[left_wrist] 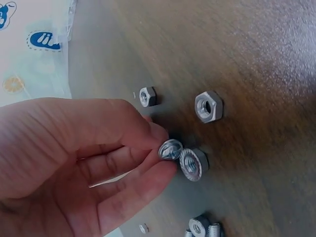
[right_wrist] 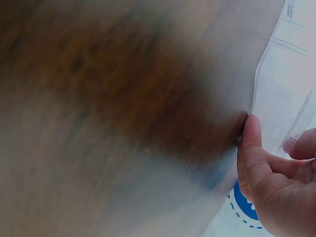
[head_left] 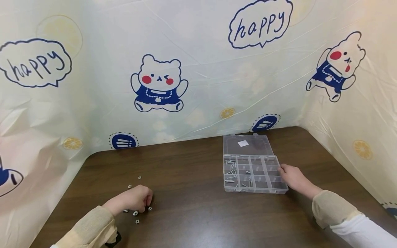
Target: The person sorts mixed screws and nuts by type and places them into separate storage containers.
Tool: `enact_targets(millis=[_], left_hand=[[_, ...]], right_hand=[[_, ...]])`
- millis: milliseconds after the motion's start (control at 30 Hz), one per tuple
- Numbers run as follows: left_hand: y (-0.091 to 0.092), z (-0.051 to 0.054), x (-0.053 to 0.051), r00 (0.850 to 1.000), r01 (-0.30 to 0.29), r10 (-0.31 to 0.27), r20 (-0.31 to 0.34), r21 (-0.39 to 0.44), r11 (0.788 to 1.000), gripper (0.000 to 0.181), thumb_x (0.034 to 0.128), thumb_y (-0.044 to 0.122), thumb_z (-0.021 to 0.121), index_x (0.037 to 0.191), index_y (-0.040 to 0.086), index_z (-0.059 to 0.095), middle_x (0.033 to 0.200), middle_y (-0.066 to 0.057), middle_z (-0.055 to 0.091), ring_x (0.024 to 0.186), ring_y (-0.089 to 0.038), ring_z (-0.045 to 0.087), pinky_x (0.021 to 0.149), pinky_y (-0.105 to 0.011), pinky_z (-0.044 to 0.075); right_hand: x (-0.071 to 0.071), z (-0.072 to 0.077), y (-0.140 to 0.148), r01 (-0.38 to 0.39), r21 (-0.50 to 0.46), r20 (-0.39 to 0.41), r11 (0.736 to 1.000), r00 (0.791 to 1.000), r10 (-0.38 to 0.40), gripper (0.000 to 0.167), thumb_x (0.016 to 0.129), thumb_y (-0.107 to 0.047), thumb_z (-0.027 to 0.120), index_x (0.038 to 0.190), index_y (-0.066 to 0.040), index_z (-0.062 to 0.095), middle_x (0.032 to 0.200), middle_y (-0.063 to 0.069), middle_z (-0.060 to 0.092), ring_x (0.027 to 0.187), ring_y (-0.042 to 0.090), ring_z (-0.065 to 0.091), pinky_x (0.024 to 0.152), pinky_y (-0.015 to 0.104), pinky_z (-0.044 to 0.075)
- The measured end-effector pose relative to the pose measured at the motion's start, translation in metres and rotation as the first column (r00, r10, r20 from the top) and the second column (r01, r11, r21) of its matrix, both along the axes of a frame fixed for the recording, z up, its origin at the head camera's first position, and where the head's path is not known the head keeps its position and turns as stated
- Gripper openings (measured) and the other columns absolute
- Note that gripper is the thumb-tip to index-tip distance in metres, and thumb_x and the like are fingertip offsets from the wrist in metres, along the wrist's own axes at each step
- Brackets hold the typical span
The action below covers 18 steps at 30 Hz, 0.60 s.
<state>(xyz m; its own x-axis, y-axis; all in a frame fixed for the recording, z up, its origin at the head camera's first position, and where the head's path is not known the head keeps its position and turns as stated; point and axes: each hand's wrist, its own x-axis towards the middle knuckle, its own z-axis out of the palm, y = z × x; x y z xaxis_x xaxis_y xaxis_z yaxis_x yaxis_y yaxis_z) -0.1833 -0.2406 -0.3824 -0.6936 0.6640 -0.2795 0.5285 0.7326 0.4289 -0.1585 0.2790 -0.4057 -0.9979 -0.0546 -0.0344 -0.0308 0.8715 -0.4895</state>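
My left hand (head_left: 131, 199) is low over the left part of the table. Its thumb and fingers pinch a small screw (left_wrist: 170, 149), whose round, grooved metal head shows; the rest is hidden by the fingers. Touching or almost touching that head is a flange nut (left_wrist: 193, 164). Two hex nuts (left_wrist: 209, 107) lie close by. On the right, my right hand (head_left: 294, 177) grips the side wall of a clear compartment box (head_left: 255, 189). The box lies with its lid (head_left: 248, 144) folded back, and several screws (head_left: 230, 172) sit mostly in its left compartments.
Around the left hand, more loose nuts (head_left: 137, 221) are scattered on the brown wooden table (head_left: 192, 203). A short threaded piece (left_wrist: 214, 230) lies beside another nut (left_wrist: 198, 226). A white label (head_left: 243, 143) is on the lid. Patterned sheeting (head_left: 201, 69) encloses the table's back and sides.
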Motion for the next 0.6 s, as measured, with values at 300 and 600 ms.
enact_targets(millis=[300,600], left_hand=[[0.008,-0.001,0.001,0.996,0.015,-0.018,-0.085,-0.045,0.999,0.027,0.0485,-0.010,0.062,0.059,0.012,0.051,0.055,0.011,0.043,0.049,-0.003,0.037,0.044,-0.020,0.034],[0.026,0.012,-0.008,0.994,-0.004,-0.002,-0.113,-0.048,0.999,0.025,0.0534,-0.010,0.062,0.063,0.011,0.052,0.056,0.008,0.043,0.050,-0.006,0.039,0.045,-0.022,0.035]], right_hand=[[0.000,-0.003,0.001,-0.002,-0.001,-0.025,1.000,1.000,0.002,0.025,0.091,-0.008,0.039,0.094,0.013,0.052,0.070,0.009,0.056,0.065,0.021,0.054,0.062,0.040,0.044],[-0.001,-0.003,0.001,-0.003,0.010,-0.021,1.000,1.000,0.003,0.028,0.092,-0.008,0.039,0.098,0.016,0.052,0.077,0.017,0.059,0.070,0.026,0.055,0.065,0.044,0.044]])
